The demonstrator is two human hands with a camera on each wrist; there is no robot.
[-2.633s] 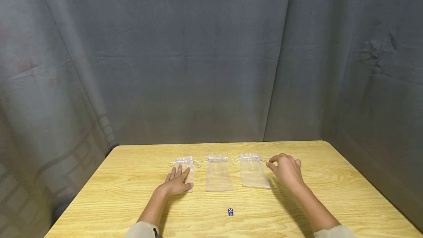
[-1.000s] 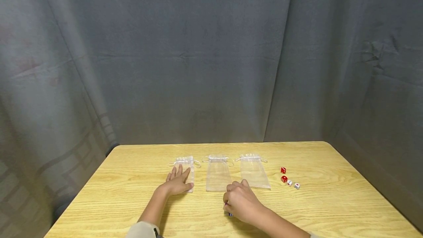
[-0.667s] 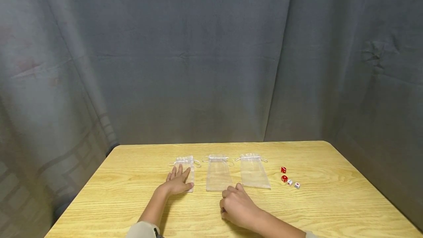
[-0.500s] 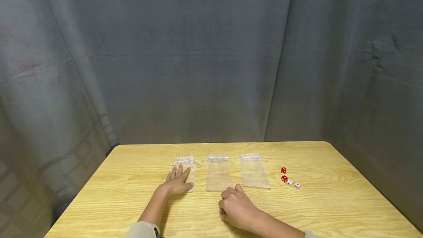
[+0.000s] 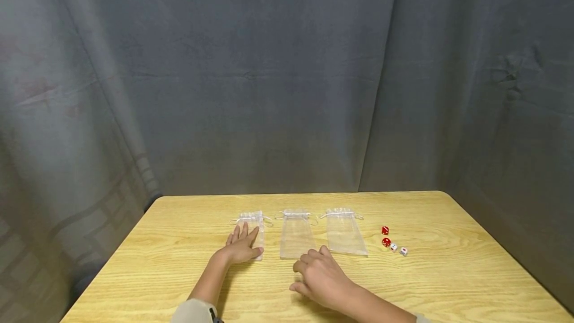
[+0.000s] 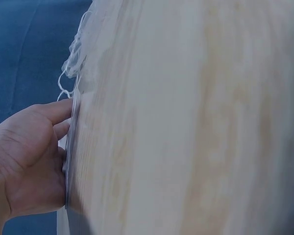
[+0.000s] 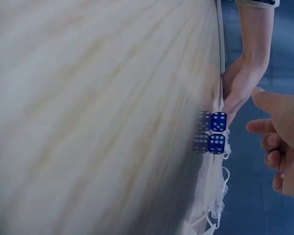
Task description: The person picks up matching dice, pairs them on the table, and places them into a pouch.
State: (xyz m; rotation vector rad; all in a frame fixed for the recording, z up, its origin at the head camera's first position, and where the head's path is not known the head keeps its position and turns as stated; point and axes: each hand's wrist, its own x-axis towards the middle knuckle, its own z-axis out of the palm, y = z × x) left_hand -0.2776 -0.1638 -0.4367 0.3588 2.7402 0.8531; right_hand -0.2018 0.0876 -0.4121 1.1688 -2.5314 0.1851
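Three sheer white drawstring bags lie in a row: a left bag (image 5: 249, 217), a middle bag (image 5: 296, 239) and a right bag (image 5: 345, 234). My left hand (image 5: 240, 250) rests with spread fingers on the left bag. Nearer the front, my right hand (image 5: 321, 279) hovers below the middle and right bags, thumb and forefinger apart, the other fingers bent. In the right wrist view, a blue die (image 7: 218, 121) sits beside another blue die (image 7: 217, 144) on the table, close to the fingertips. The right hand hides both in the head view.
Right of the bags lie a red die (image 5: 385, 231), another red die (image 5: 386, 242), a white die (image 5: 393, 247) and a second white die (image 5: 403, 251). The wooden table (image 5: 188, 218) ends at a grey curtain (image 5: 251, 88).
My right hand has moved from beside the right bag to the front middle, uncovering the red and white dice. Its thumb has parted from its fingers, releasing a die. My left hand stays put.
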